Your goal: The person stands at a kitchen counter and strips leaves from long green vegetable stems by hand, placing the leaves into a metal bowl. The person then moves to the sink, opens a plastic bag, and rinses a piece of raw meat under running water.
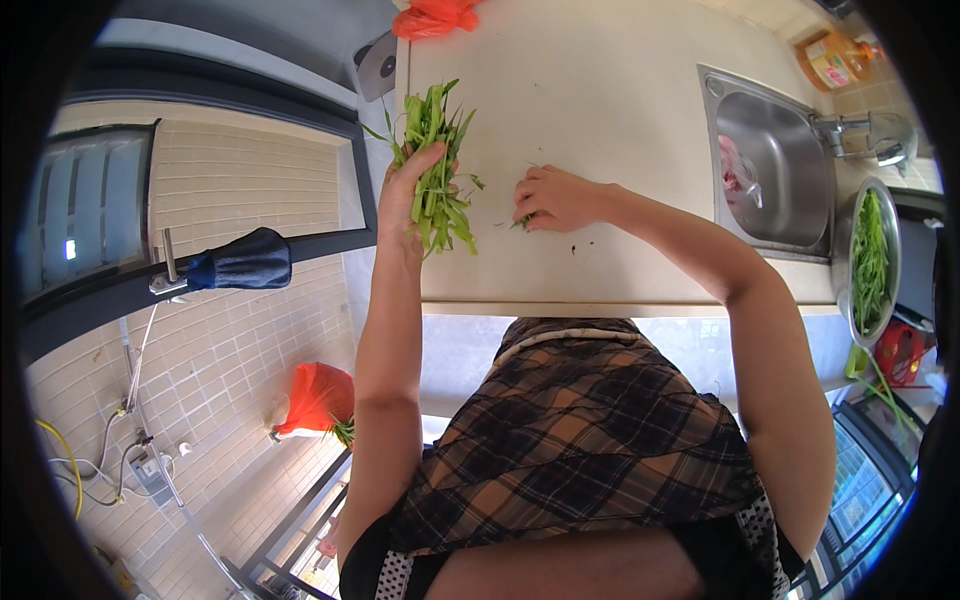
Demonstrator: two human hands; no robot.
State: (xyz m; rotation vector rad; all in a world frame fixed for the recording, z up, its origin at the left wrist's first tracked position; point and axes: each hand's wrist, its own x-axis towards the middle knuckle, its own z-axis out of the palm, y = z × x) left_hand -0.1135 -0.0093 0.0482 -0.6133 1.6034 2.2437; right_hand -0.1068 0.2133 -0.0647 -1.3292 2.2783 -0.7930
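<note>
A bunch of cut leafy greens [439, 180] is in the grip of my left hand [411, 172], raised over the left end of the pale countertop [600, 105]. Its stalks and narrow leaves stick out above and below my thumb. My right hand [559, 199] rests low on the counter with its fingers curled around some small green scraps [526, 222]. Part of those scraps is hidden under the fingers. A few dark specks [574, 248] lie near my right wrist, towards the counter's front edge.
To the right, a steel sink [787, 172] holds something pinkish in clear plastic [736, 176]. Beside it stands a metal bowl [845, 292] of greens [870, 262]. An orange-capped bottle [831, 61] stands behind the sink. A red plastic bag [435, 16] lies at the far left corner.
</note>
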